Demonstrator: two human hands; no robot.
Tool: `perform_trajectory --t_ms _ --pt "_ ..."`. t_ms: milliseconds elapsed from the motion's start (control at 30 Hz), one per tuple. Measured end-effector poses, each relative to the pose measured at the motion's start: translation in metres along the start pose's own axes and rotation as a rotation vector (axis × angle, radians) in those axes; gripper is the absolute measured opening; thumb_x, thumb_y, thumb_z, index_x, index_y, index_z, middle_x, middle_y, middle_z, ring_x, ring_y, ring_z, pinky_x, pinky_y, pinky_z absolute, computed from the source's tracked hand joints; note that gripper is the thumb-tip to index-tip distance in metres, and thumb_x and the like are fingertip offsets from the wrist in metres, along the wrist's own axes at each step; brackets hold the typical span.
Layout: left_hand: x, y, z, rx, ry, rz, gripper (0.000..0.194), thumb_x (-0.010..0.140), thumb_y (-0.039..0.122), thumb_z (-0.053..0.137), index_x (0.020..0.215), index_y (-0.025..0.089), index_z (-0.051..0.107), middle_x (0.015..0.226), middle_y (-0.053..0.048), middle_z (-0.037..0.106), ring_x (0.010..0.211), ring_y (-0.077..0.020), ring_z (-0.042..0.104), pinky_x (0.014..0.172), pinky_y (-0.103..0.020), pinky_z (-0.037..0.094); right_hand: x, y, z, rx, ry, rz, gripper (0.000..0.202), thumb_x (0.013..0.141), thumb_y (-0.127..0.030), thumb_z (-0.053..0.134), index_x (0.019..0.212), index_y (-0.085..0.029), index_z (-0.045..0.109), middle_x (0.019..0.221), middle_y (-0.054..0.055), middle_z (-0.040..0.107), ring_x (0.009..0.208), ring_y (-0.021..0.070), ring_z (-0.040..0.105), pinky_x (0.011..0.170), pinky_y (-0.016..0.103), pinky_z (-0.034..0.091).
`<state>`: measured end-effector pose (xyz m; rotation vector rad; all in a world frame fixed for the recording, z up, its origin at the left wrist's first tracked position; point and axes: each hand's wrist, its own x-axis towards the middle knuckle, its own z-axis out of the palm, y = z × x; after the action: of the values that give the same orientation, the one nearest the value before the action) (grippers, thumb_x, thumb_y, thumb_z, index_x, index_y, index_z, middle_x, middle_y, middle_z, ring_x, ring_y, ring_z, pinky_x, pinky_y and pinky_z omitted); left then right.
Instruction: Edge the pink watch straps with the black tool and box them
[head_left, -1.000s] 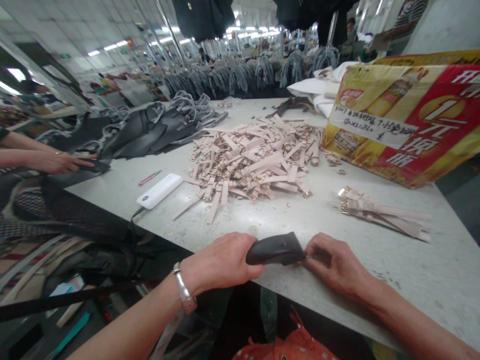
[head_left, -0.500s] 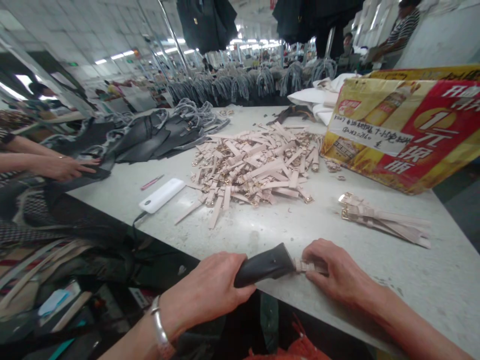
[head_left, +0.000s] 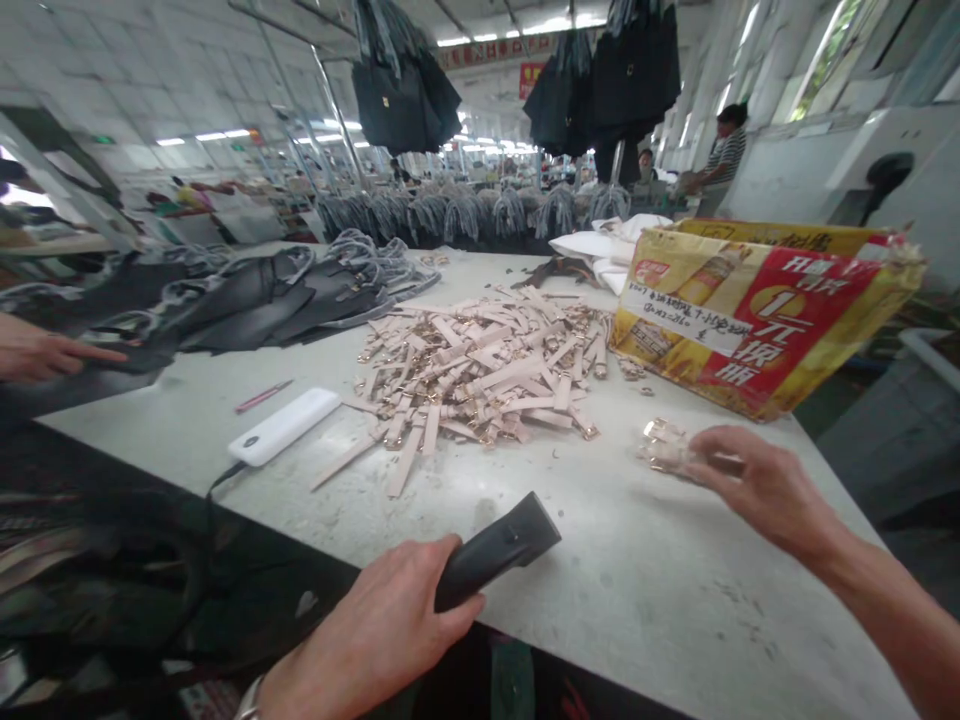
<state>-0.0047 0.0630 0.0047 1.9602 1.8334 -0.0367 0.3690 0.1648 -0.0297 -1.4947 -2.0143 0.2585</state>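
My left hand point(head_left: 397, 610) is wrapped around a black hand-held device point(head_left: 499, 550) shaped like a hair clipper, its wide flat end pointing up and right over the table's front edge. At the right, my right hand point(head_left: 765, 490) has its fingers closed around a small bunch of pale pink buckle straps point(head_left: 664, 448). Their gold buckles stick out to the left; the strap ends are hidden under the hand, and the bunch is slightly blurred. Beyond my hands a large heap of similar straps point(head_left: 480, 370) covers the middle of the table.
A white power bank point(head_left: 285, 427) with a cable and a pink pen point(head_left: 264, 395) lie left of the heap. Black bag pieces point(head_left: 300, 290) are piled at the left, where another person's hand point(head_left: 52, 350) rests. A yellow and red carton point(head_left: 750, 320) stands at the back right.
My right hand has moved away from the black device with a strap, out to the bunch at the right. The left hand keeps the device, and the view has tilted up.
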Motion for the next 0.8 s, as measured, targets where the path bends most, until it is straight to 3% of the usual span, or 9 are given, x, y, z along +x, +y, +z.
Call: perform_trajectory --t_ms 133,233,300,367,500,633,800 --pt "-0.007 -0.012 0.010 -0.006 0.003 -0.042 0.030 0.079 0.046 0.050 0.092 0.023 0.063 0.085 -0.006 0.066 0.085 -0.0257 0.064 0.076 -0.036 0.046 0.024 0.055 -0.014 -0.083 0.030 0.063 0.029 0.076 -0.048 0.058 0.086 -0.022 0.063 0.086 0.007 0.069 0.078 0.0252 0.065 0.072 0.036 0.049" --pt "-0.011 -0.013 0.012 -0.016 0.002 -0.064 0.033 0.079 0.048 0.050 0.094 0.023 0.063 0.086 -0.006 0.066 0.085 -0.0254 0.063 0.078 -0.036 0.046 0.040 0.071 -0.008 -0.190 -0.051 0.096 0.030 0.076 -0.049 0.056 0.086 -0.022 0.066 0.082 0.008 0.070 0.073 0.0269 0.065 0.067 0.038 0.049" --pt "-0.012 -0.012 0.011 -0.027 -0.007 -0.065 0.032 0.078 0.049 0.050 0.093 0.023 0.063 0.085 -0.006 0.066 0.083 -0.0244 0.063 0.076 -0.034 0.046 0.052 0.065 0.003 -0.260 -0.078 0.060 0.028 0.078 -0.044 0.055 0.089 -0.021 0.068 0.088 0.010 0.071 0.079 0.0296 0.065 0.071 0.041 0.049" --pt "-0.012 -0.010 0.009 -0.037 -0.014 -0.061 0.031 0.078 0.049 0.050 0.091 0.024 0.063 0.084 -0.005 0.065 0.082 -0.0235 0.063 0.074 -0.033 0.045 0.067 0.046 0.020 -0.252 -0.139 -0.075 0.023 0.082 -0.029 0.052 0.095 -0.019 0.068 0.102 0.012 0.069 0.094 0.0306 0.063 0.082 0.044 0.048" --pt "-0.010 -0.007 0.010 -0.041 -0.009 -0.044 0.030 0.079 0.047 0.051 0.092 0.024 0.063 0.083 -0.005 0.065 0.081 -0.0227 0.063 0.072 -0.030 0.044 0.096 -0.002 0.064 -0.140 -0.337 -0.319 0.052 0.072 0.002 0.042 0.112 -0.021 0.064 0.120 0.006 0.062 0.110 0.0204 0.057 0.095 0.035 0.042" --pt "-0.011 -0.008 0.014 -0.063 -0.008 -0.021 0.030 0.079 0.048 0.050 0.091 0.024 0.063 0.084 -0.004 0.064 0.082 -0.0226 0.062 0.074 -0.032 0.045 0.111 -0.026 0.096 -0.117 -0.431 -0.379 0.056 0.068 0.003 0.048 0.115 -0.023 0.063 0.118 0.006 0.062 0.106 0.0190 0.058 0.088 0.027 0.044" --pt "-0.016 -0.014 0.019 -0.078 0.002 -0.025 0.036 0.079 0.053 0.050 0.094 0.023 0.062 0.087 -0.006 0.064 0.086 -0.0246 0.061 0.080 -0.037 0.045 0.094 -0.032 0.092 -0.173 -0.469 -0.343 0.038 0.074 -0.006 0.053 0.102 -0.025 0.068 0.089 0.004 0.064 0.079 0.0171 0.061 0.069 0.025 0.043"
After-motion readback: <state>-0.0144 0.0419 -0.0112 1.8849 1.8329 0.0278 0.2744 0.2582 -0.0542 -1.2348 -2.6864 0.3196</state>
